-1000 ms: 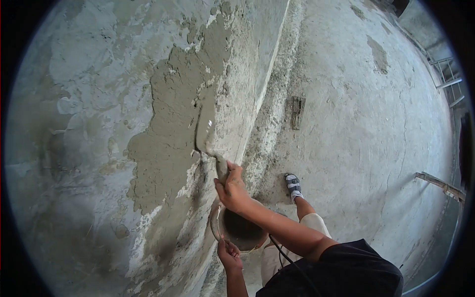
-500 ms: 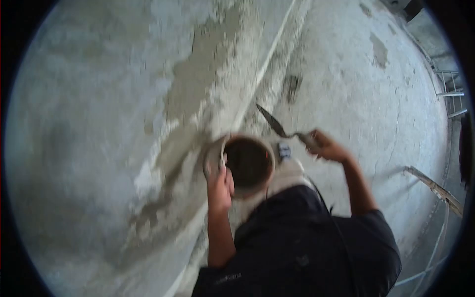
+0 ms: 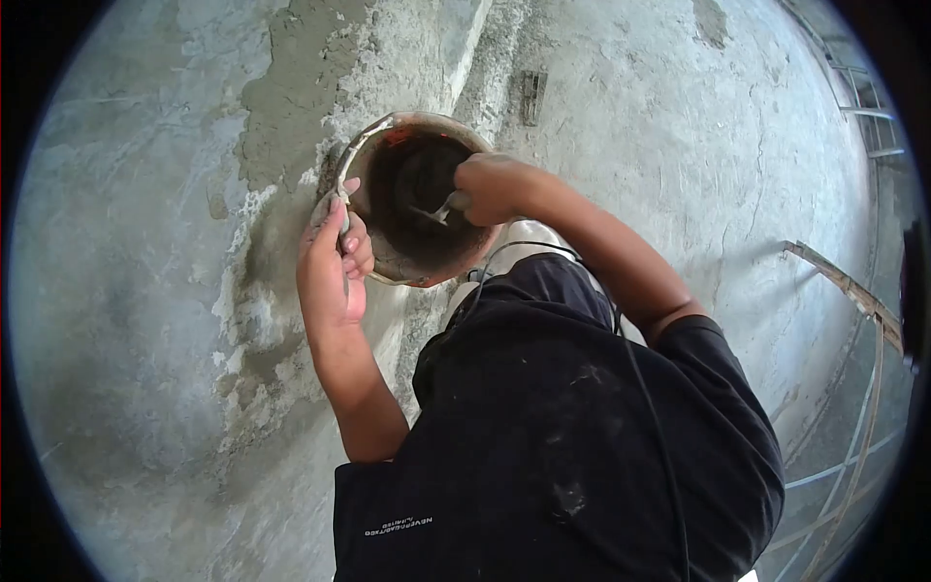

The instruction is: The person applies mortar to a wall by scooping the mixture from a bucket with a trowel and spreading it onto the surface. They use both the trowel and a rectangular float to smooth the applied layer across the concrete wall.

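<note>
My left hand grips the near-left rim of a round mortar bucket, with the thumb over the edge. The bucket is tilted so that its dark inside faces me, with some reddish colour under the far rim. My right hand reaches over the right side of the opening, its fingers closed around the handle of a trowel. The trowel's blade points left, down inside the bucket, and is mostly lost in shadow. What lies at the bottom is too dark to make out.
A rough, damp mortar patch spreads over the grey wall at upper left. A small dark rectangular recess lies beyond the bucket. At right are a wooden plank and metal rails. A black cable hangs down my shirt.
My right hand has brought the trowel from the open space right of the bucket, down and left into it. The bucket appears farther up and left, still in my left hand.
</note>
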`<state>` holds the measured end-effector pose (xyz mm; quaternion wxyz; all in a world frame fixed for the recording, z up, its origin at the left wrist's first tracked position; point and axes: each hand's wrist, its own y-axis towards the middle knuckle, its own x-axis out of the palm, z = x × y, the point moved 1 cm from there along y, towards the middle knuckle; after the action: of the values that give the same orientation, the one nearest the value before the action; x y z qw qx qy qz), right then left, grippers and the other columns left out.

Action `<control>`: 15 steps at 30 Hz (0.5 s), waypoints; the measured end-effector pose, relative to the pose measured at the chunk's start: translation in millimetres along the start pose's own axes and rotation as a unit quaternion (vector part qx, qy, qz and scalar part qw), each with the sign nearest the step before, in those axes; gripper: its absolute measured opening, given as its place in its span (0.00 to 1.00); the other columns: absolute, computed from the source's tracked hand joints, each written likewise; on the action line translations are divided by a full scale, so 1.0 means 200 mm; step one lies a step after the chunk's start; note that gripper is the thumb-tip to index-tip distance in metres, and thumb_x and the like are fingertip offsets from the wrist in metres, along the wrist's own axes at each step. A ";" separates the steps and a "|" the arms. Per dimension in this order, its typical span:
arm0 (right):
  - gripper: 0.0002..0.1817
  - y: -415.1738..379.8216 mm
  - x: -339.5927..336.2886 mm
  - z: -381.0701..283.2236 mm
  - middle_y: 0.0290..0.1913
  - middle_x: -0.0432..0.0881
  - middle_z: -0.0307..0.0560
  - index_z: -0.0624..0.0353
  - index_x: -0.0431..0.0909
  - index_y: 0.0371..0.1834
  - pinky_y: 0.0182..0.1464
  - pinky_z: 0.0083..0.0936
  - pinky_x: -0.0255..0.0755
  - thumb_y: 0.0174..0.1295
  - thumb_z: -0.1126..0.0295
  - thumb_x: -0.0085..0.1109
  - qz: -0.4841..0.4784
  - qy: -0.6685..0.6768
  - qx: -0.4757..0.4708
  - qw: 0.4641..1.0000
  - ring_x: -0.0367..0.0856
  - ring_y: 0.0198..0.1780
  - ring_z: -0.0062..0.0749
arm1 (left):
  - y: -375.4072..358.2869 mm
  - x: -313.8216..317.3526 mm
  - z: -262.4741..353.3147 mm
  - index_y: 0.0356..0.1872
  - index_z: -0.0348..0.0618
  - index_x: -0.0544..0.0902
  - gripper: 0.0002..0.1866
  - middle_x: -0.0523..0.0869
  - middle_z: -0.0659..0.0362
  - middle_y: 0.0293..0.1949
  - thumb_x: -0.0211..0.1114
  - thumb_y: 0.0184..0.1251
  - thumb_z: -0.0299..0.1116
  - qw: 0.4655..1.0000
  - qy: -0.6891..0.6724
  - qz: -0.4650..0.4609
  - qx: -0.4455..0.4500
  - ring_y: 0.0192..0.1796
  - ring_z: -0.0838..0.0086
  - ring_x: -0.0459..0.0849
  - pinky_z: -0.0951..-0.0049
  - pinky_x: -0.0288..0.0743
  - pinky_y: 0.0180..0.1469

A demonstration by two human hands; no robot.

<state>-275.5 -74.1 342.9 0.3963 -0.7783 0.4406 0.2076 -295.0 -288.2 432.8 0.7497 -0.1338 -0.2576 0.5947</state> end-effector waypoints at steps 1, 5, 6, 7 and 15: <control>0.15 0.06 0.05 0.00 0.37 0.84 0.64 0.66 0.85 0.35 0.47 0.45 0.76 0.55 0.64 0.58 -0.009 -0.003 -0.017 1.000 0.83 0.43 0.56 | -0.01 0.03 0.02 0.59 0.36 0.74 0.20 0.63 0.70 0.21 0.56 0.76 0.40 1.000 0.008 0.011 0.005 0.19 0.89 0.55 0.85 0.48 0.21; 0.15 0.11 0.08 -0.09 0.38 0.84 0.65 0.68 0.85 0.32 0.48 0.44 0.76 0.56 0.65 0.57 -0.049 0.033 -0.044 0.997 0.84 0.44 0.55 | 0.01 0.09 0.05 0.58 0.36 0.75 0.19 0.61 0.70 0.20 0.56 0.75 0.40 0.999 0.027 0.028 0.003 0.18 0.89 0.54 0.84 0.47 0.20; 0.15 0.13 0.09 -0.09 0.38 0.84 0.65 0.68 0.85 0.32 0.48 0.44 0.76 0.56 0.65 0.57 -0.052 0.036 -0.048 0.997 0.84 0.44 0.55 | 0.02 0.09 0.05 0.57 0.36 0.76 0.19 0.61 0.71 0.19 0.56 0.75 0.40 1.000 0.013 0.021 -0.008 0.17 0.89 0.54 0.84 0.46 0.19; 0.15 0.15 0.09 -0.08 0.37 0.84 0.64 0.69 0.85 0.33 0.48 0.43 0.76 0.55 0.65 0.58 -0.076 0.046 -0.035 0.995 0.84 0.44 0.54 | 0.03 0.10 0.05 0.56 0.36 0.76 0.19 0.60 0.71 0.19 0.56 0.75 0.40 1.000 -0.002 0.014 -0.019 0.16 0.89 0.53 0.84 0.45 0.19; 0.21 0.23 0.15 0.13 0.35 0.85 0.58 0.70 0.83 0.44 0.40 0.34 0.77 0.54 0.62 0.61 -0.149 0.194 -0.164 0.956 0.84 0.36 0.41 | 0.08 0.06 0.00 0.55 0.36 0.77 0.19 0.59 0.71 0.18 0.56 0.74 0.41 0.997 -0.039 0.034 -0.059 0.16 0.88 0.53 0.83 0.44 0.18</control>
<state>-297.6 -82.5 286.8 0.1968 -0.9146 0.3481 0.0604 -305.9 -271.7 427.5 0.7097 -0.1630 -0.3161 0.6082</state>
